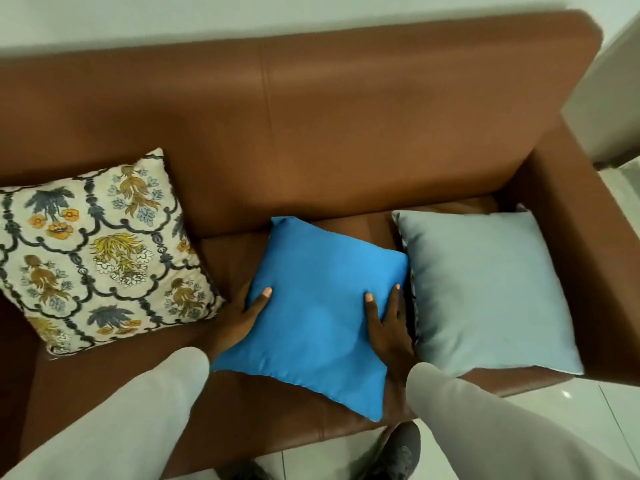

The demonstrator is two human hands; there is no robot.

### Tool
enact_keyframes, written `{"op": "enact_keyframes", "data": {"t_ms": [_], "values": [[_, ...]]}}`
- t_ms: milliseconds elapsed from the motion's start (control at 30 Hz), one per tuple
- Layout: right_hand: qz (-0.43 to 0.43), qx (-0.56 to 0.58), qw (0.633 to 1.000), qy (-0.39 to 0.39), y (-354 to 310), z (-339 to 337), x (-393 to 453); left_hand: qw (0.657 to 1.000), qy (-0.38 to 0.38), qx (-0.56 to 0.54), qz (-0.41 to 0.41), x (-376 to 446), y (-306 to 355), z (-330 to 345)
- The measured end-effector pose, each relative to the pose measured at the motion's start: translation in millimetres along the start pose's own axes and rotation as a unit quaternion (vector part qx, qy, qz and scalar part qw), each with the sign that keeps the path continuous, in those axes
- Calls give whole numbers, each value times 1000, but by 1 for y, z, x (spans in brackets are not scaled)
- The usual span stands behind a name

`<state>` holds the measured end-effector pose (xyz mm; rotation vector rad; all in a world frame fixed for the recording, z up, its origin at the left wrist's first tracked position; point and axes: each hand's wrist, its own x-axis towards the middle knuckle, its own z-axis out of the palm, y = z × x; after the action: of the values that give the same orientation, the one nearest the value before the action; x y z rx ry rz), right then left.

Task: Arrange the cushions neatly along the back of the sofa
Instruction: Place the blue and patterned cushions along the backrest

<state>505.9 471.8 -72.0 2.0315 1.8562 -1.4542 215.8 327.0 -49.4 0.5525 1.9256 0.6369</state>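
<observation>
A brown leather sofa (346, 116) fills the view. A bright blue cushion (315, 317) lies on the middle of the seat, turned at an angle. My left hand (242, 317) grips its left edge, thumb on top. My right hand (388, 327) grips its right edge, fingers over the fabric. A floral patterned cushion (97, 251) leans at the left, its top corner against the backrest. A pale blue-grey cushion (485, 292) lies flat on the seat at the right, beside the armrest and touching the blue cushion's right side.
The sofa's right armrest (588, 237) borders the pale cushion. White tiled floor (588, 403) shows at the lower right, with my dark shoes (398, 452) at the sofa's front edge. A white wall (207, 15) runs behind the backrest.
</observation>
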Motion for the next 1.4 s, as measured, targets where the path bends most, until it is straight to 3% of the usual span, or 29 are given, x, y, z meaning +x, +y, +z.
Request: {"op": "enact_keyframes", "data": {"t_ms": [133,200,300,433,567,667,767,933,1033,1200,1267,1333,1400], "values": [[-98,2,994,-47,-18,-30,8,1000,23,13,13,-20,10,-22],[-117,48,990,-59,-46,-56,19,997,40,-69,-14,-32,25,-43],[2,262,947,-184,-107,-101,36,960,-15,-266,-86,-45,47,-90],[20,318,924,-209,-179,-131,51,957,43,-279,-63,-34,75,-135],[21,231,960,-155,-200,-88,76,959,82,-264,-59,4,85,-100],[-56,188,978,-73,-182,-48,88,961,138,-227,-79,29,78,-65],[-158,162,973,-37,-165,-31,97,963,203,-178,-19,42,67,-57],[-192,208,958,-37,-163,-26,115,957,228,-173,40,54,55,-63],[-210,118,970,-37,-159,-21,111,953,244,-175,44,52,62,-56],[-204,192,959,44,-177,-16,95,944,268,-169,92,51,68,-59],[-194,111,966,133,-189,-14,87,943,287,-137,95,53,73,-62],[-208,-37,944,253,-194,-4,73,912,387,-20,135,51,77,-60],[-355,-162,881,269,-193,15,62,836,430,184,286,56,78,-51]]}}
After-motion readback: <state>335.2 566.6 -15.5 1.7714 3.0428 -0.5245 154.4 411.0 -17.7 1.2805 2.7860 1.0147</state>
